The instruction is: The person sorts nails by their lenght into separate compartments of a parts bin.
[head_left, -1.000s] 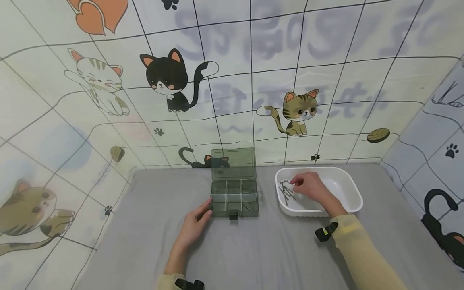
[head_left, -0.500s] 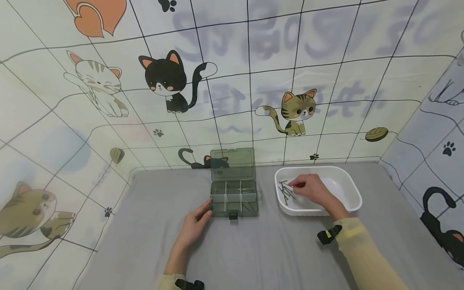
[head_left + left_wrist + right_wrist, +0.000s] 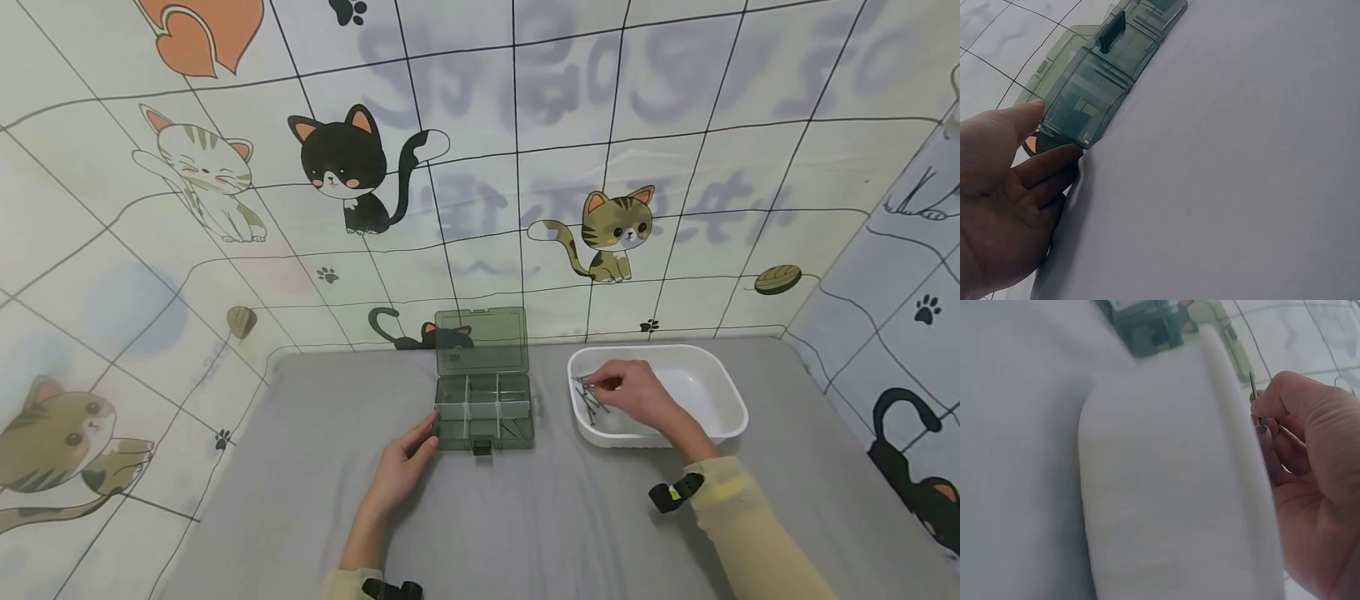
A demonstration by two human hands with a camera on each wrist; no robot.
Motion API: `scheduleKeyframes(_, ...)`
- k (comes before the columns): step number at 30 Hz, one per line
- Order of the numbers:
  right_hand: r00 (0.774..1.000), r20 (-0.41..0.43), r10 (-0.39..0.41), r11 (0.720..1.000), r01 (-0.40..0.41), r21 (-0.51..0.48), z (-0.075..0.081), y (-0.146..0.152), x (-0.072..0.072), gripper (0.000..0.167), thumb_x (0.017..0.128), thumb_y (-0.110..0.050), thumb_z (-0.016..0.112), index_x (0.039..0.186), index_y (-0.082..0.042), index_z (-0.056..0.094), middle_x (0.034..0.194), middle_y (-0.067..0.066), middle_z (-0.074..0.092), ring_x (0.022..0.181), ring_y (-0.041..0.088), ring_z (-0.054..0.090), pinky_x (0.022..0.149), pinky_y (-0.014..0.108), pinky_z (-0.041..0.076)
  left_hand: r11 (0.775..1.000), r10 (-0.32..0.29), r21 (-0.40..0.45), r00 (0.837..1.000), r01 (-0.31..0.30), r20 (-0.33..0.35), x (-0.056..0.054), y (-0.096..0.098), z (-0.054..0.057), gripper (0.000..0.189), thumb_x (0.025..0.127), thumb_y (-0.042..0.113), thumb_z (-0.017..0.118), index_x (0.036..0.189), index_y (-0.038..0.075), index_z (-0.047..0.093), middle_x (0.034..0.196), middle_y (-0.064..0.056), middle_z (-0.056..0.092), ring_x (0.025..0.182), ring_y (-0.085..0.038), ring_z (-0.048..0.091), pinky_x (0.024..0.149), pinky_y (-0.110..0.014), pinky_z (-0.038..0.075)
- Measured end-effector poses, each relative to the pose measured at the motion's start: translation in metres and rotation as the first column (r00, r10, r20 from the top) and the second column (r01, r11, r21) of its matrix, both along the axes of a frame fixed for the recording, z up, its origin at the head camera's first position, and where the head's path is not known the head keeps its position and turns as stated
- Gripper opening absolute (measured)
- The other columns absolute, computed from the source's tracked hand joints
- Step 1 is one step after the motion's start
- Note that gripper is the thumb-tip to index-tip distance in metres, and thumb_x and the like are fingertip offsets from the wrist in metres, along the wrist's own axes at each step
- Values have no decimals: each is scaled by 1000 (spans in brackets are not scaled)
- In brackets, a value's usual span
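Observation:
In the head view, my left hand point(image 3: 405, 467) touches the left side of a green see-through compartment box point(image 3: 483, 443), its fingers fairly straight. The left wrist view shows the thumb and fingertips right at the end wall of that box point(image 3: 1079, 103). My right hand point(image 3: 633, 392) reaches over the white tray point(image 3: 733, 400), at its left part. Between thumb and fingers it pinches a metal nail point(image 3: 1255, 394), point up in the right wrist view. Several loose nails point(image 3: 592, 410) lie in the tray below the fingers.
The box lid point(image 3: 482, 340) stands raised at the back. A few thin nails point(image 3: 514, 429) lie in the front right compartment. A grey cloth point(image 3: 480, 533) covers the table, and a cat-patterned sheet point(image 3: 480, 200) hangs behind it.
My right hand has moved a little to the left over the nails in the tray. My left hand stays at the box.

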State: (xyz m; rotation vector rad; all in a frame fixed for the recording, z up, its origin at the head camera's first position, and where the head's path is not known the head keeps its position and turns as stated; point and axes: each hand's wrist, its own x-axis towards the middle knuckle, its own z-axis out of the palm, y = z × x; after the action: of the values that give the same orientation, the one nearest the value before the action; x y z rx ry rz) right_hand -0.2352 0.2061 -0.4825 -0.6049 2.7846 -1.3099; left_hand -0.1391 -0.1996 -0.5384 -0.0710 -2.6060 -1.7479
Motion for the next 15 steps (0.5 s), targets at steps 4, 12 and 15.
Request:
scheduleKeyframes(4,999,-9,41,999,-41,-23,8,-11,5,20,85,2,70,101,-2,80,83,3,69,76,16,59,65,26,51,1000,-13,-11,1000,13,4,0,-1,1,46,104,23,63,150,18,56,151,-11,53,138,-31,51,109,-49,45)
scheduleKeyframes(12,995,-31,90,995,-91,-48,10,-36,9,24,81,5,66,98,-4,81,85,0,71,75,13,59,66,26,52,999,-13,-52,1000,13,5,1,-1,0,45,105,22,62,150,18,56,150,-12,53,137,-32,52,108,-49,46)
scheduleKeyframes(15,993,-27,117,991,-118,-56,11,-46,10,23,82,5,66,99,-3,80,87,3,72,76,12,60,67,27,52,999,-7,-48,1000,8,7,1,-1,1,45,105,22,62,150,18,56,150,-12,53,137,-32,51,108,-48,46)
